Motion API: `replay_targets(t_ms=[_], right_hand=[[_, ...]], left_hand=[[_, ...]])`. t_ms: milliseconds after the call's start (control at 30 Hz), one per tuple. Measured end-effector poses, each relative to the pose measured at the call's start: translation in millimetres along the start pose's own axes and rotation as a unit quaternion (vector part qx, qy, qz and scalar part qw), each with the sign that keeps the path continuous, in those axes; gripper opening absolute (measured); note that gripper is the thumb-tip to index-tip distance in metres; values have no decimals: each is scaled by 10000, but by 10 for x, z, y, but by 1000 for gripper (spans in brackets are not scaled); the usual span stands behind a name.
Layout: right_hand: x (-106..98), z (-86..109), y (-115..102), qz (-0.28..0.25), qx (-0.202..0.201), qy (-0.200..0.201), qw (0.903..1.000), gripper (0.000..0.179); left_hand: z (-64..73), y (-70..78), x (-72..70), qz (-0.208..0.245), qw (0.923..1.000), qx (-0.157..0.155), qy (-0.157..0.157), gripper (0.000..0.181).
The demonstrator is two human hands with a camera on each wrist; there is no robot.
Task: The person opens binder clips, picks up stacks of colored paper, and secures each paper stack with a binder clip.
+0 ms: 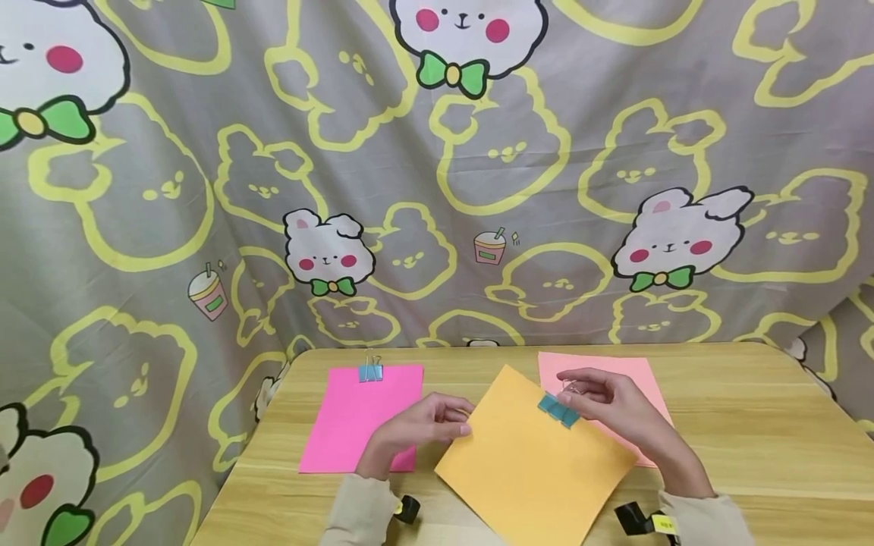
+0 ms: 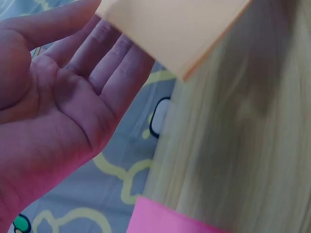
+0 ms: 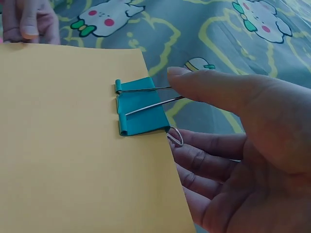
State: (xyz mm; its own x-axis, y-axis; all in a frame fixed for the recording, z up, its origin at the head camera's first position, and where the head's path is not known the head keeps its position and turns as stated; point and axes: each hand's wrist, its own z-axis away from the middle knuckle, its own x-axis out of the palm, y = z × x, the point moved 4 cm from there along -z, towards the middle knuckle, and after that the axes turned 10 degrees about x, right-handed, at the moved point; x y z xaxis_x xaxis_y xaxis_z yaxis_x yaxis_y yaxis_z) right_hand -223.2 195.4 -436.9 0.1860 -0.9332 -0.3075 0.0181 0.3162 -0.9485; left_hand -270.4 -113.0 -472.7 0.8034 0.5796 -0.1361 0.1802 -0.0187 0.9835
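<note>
A stack of orange paper [image 1: 526, 470] is held tilted above the table. My left hand [image 1: 430, 421] grips its upper left edge, thumb on the near face and fingers behind it. On the upper right edge sits a teal binder clip [image 1: 558, 410], its wire handles standing out past the paper. My right hand [image 1: 614, 398] has hold of these handles. In the right wrist view the thumb presses the front wire of the clip [image 3: 141, 107], while the other fingers lie behind the paper by the rear wire loop.
At the left lies a bright pink paper stack [image 1: 362, 417] with a blue binder clip [image 1: 371, 373] on its far edge. Light pink paper [image 1: 635, 379] lies behind my right hand, partly covered. A patterned curtain [image 1: 410, 174] hangs behind the wooden table [image 1: 751, 425].
</note>
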Motion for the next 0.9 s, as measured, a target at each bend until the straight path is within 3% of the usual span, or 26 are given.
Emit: replay_targets(t_ms=[167,333,467,633,900], right_hand=[[134,-52,-2,75,62,-111,9999,45],[260,-92,-36,229,-117,-141,9996,44],[359,-119,-62,385,-316,-259,9984,44],[431,-136,-69,487,-350,-375,9975,49],[339,-110,-52,228,-323,-322,9987,46]], left_hand=[[-67,35,90,-254,9996,116,93,25],[-100,61,150,-253,9991,5,337,26],[-101,74,157,-674,9962,-94,539,13],[-93,96,146,-1050,9918,-125,718,35],[-49,65,56,-1226,9883,-95,897,41]])
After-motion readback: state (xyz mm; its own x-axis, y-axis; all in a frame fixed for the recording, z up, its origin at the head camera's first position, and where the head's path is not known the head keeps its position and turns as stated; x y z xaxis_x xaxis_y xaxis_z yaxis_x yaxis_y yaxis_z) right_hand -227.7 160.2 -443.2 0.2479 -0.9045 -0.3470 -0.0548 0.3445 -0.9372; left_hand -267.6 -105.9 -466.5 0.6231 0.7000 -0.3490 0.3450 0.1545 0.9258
